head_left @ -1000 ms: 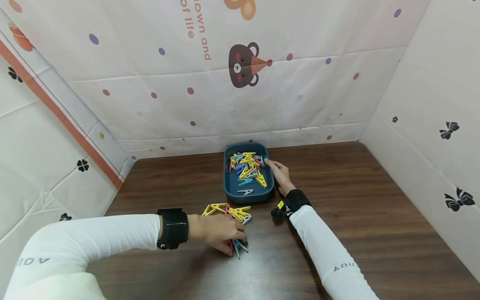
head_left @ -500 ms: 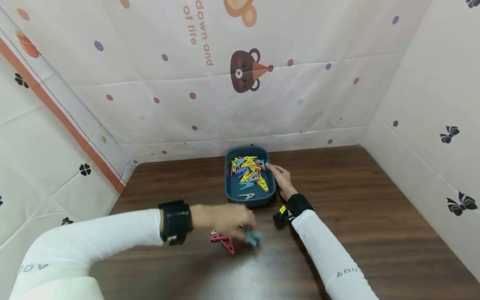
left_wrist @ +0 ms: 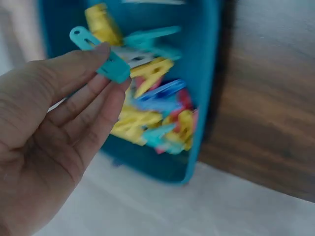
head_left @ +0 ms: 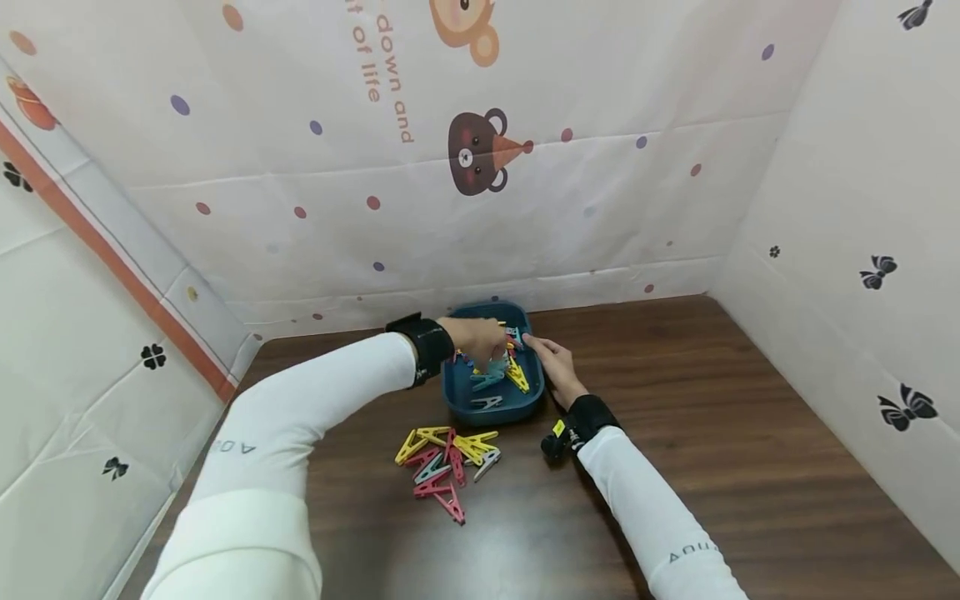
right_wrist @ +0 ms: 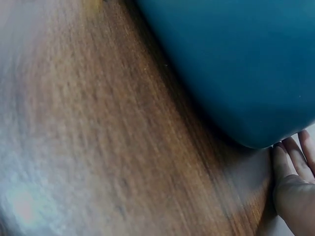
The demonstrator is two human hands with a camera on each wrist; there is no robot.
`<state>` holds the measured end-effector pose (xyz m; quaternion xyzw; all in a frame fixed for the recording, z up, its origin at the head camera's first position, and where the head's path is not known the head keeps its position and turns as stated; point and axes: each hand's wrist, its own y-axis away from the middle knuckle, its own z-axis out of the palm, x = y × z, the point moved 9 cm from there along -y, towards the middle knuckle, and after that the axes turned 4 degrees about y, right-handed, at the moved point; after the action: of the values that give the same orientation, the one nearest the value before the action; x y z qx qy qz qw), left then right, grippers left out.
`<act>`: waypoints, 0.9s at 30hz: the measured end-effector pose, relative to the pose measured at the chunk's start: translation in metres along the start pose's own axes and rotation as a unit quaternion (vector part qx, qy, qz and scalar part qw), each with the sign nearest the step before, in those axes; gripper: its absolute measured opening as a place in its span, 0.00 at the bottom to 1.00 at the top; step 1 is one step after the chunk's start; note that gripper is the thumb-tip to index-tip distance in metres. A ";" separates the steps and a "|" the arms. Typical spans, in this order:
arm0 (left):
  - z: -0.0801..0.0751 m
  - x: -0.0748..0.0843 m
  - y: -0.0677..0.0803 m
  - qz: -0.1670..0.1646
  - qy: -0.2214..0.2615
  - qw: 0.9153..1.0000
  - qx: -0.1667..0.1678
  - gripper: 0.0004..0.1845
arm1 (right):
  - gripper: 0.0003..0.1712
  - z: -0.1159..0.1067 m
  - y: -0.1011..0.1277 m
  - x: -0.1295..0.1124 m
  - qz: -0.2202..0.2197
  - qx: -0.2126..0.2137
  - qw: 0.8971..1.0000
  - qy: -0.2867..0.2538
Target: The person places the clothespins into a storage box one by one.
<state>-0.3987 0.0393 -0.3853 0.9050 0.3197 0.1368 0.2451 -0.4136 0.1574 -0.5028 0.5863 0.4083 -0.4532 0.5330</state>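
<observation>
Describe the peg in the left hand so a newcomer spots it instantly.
On the dark wooden table against the back wall sits a blue plastic tray of coloured pegs. Above it, the left hand pinches a teal plastic clothes peg, the only one lifted clear of the pile.

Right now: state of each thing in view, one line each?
Left hand: over the tray, pinching a teal clothespin.
Teal clothespin: held in the air above the tray.
Right hand: fingers straight, resting against the tray's side.
Blue tray: upright on the table, partly filled with mixed pegs.
Loose clothespins: heaped on the table before the tray.
</observation>
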 end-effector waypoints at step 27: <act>0.060 0.097 0.101 0.127 -0.136 0.982 -0.025 0.13 | 0.39 -0.006 0.001 -0.007 -0.011 0.000 1.000 0.003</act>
<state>-0.2498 0.0124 -0.3734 0.9419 0.1623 0.0506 0.2898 -0.4140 0.1632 -0.4954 0.5831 0.4164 -0.4575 0.5266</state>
